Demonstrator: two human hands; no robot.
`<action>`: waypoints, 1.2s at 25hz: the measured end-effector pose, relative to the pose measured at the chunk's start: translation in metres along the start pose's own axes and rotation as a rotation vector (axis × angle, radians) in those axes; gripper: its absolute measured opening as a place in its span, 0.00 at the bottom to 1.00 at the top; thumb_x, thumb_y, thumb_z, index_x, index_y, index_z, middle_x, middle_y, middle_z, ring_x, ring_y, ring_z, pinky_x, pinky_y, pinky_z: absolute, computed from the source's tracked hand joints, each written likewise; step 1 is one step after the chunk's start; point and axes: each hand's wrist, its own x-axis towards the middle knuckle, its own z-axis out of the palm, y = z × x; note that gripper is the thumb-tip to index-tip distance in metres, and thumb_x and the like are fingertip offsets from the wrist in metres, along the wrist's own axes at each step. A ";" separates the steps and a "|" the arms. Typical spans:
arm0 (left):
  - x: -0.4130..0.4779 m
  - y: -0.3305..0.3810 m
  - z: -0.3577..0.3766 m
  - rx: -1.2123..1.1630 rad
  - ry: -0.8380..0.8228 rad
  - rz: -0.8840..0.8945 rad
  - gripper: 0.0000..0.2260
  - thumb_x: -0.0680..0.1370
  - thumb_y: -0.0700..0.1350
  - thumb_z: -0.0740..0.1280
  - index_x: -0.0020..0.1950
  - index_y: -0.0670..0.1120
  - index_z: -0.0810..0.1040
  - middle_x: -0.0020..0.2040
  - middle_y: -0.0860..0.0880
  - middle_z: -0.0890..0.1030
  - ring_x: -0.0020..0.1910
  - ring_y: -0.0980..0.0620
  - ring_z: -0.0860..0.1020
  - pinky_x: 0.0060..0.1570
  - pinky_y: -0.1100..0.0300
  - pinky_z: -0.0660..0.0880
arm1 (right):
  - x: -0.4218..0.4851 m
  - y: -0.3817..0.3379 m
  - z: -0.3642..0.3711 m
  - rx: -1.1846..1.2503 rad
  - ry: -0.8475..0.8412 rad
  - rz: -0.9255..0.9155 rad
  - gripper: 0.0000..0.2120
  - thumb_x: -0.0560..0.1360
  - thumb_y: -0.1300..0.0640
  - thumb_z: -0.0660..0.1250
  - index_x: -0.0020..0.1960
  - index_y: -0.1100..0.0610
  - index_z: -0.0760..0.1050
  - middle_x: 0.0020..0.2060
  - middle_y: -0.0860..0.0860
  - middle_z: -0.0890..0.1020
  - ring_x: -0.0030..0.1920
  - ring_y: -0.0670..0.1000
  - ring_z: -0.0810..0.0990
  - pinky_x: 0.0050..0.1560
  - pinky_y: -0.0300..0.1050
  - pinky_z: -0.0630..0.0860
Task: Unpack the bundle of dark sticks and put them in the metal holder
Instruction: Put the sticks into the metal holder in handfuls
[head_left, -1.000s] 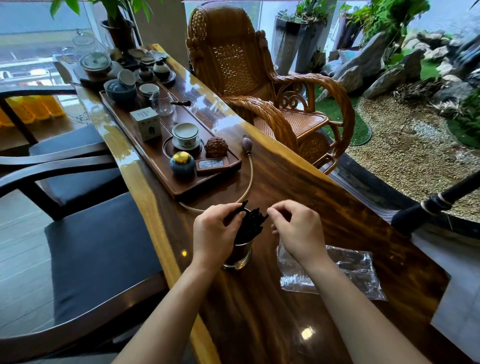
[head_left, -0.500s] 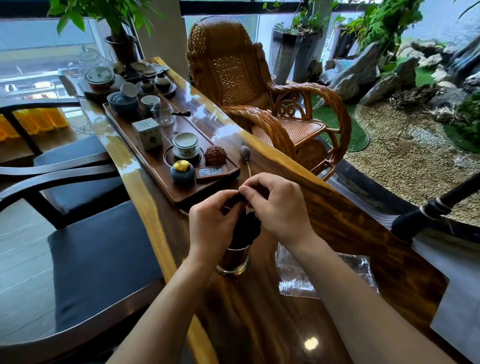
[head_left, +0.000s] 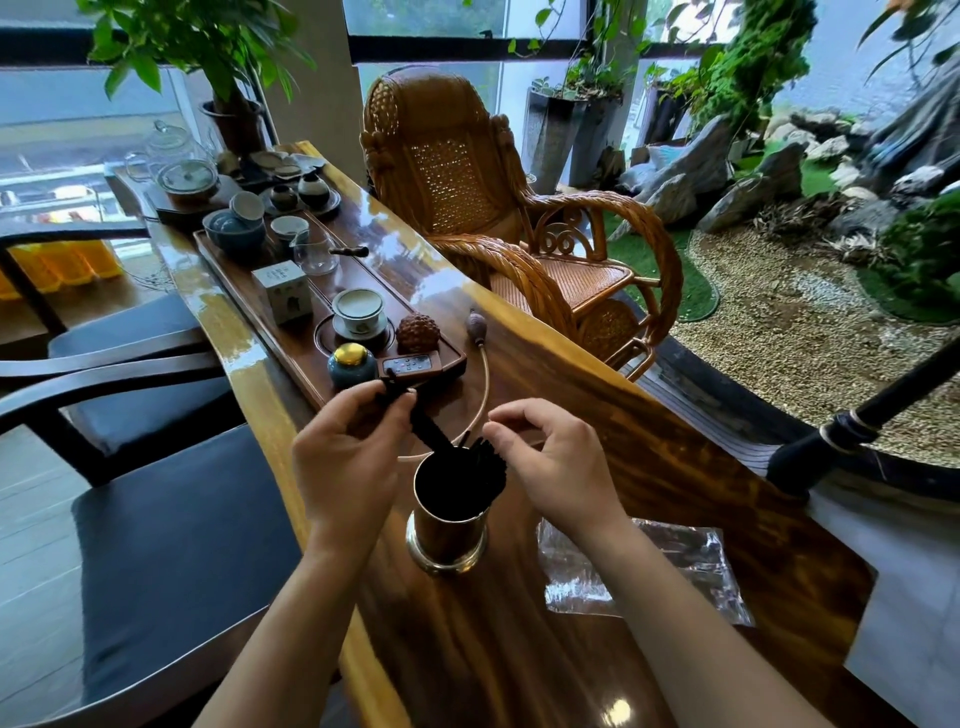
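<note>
A brass-coloured metal holder (head_left: 448, 538) stands upright on the glossy wooden table (head_left: 613, 426). Dark sticks (head_left: 485, 462) lean inside it against its right rim, tips poking out. My left hand (head_left: 345, 457) pinches a dark stick (head_left: 423, 423) near its upper end; the stick slants down into the holder's mouth. My right hand (head_left: 553, 462) hovers just right of the holder with curled fingers close to the stick tips; I see nothing gripped in it. The crumpled clear plastic wrapper (head_left: 670, 571) lies flat on the table to the right.
A long wooden tea tray (head_left: 244, 291) with cups, a small box and a blue jar runs along the table behind the holder. A thin hose (head_left: 485, 374) curves past it. A rattan rocking chair (head_left: 498, 208) stands beyond the table, dark chairs (head_left: 156, 519) to my left.
My hands have parted. The left one has drawn a single dark stick up and to the left, its lower end in the holder. The right hand has dropped to the holder's right side.
</note>
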 end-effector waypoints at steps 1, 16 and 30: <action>0.001 0.002 -0.002 -0.096 0.047 -0.078 0.09 0.74 0.41 0.76 0.54 0.48 0.84 0.45 0.50 0.87 0.45 0.53 0.86 0.45 0.61 0.82 | -0.004 0.005 -0.001 0.017 -0.007 0.046 0.12 0.77 0.52 0.73 0.59 0.52 0.83 0.50 0.46 0.85 0.50 0.44 0.83 0.50 0.47 0.83; -0.030 -0.006 0.017 -0.911 0.471 -1.153 0.02 0.77 0.36 0.70 0.49 0.39 0.80 0.47 0.43 0.83 0.37 0.52 0.84 0.36 0.65 0.82 | -0.029 0.005 0.009 0.682 0.141 0.237 0.06 0.70 0.58 0.75 0.47 0.54 0.86 0.44 0.57 0.88 0.38 0.54 0.87 0.38 0.44 0.84; -0.066 -0.056 -0.004 0.306 -0.137 -0.477 0.14 0.70 0.43 0.78 0.53 0.53 0.81 0.47 0.48 0.81 0.46 0.51 0.81 0.49 0.52 0.81 | 0.017 -0.002 -0.044 0.059 -0.029 0.045 0.03 0.73 0.61 0.76 0.45 0.54 0.86 0.33 0.50 0.87 0.32 0.48 0.87 0.35 0.40 0.84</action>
